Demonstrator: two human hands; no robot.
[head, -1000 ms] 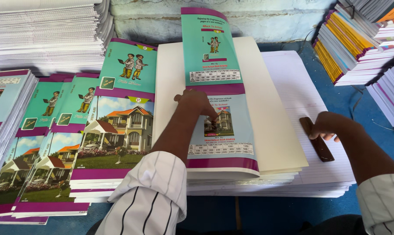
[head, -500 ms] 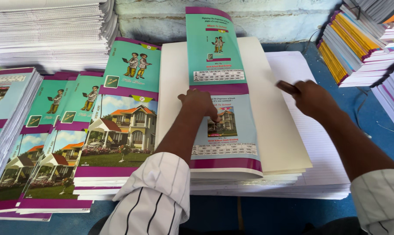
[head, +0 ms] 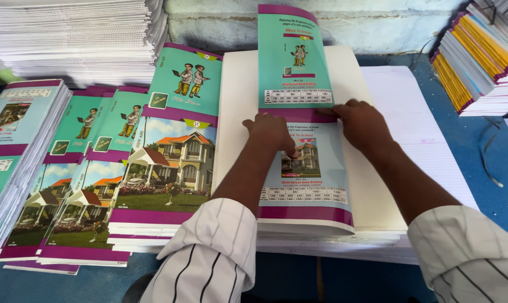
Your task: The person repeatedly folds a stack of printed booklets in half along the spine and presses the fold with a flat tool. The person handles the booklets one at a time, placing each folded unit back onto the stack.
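On one cover sheet [head: 304, 168], two hands (flat).

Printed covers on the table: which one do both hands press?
The long cover lying on the cream sheets, under the left hand and right hand; the others sit stacked, untouched, further left.

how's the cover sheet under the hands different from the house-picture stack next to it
The cover sheet lies on the cream board stack, pressed by the left hand and right hand; the house-picture stack lies untouched. The sheet shows small pictures and tables; the stack shows a large house. Both share teal panels and purple bands.
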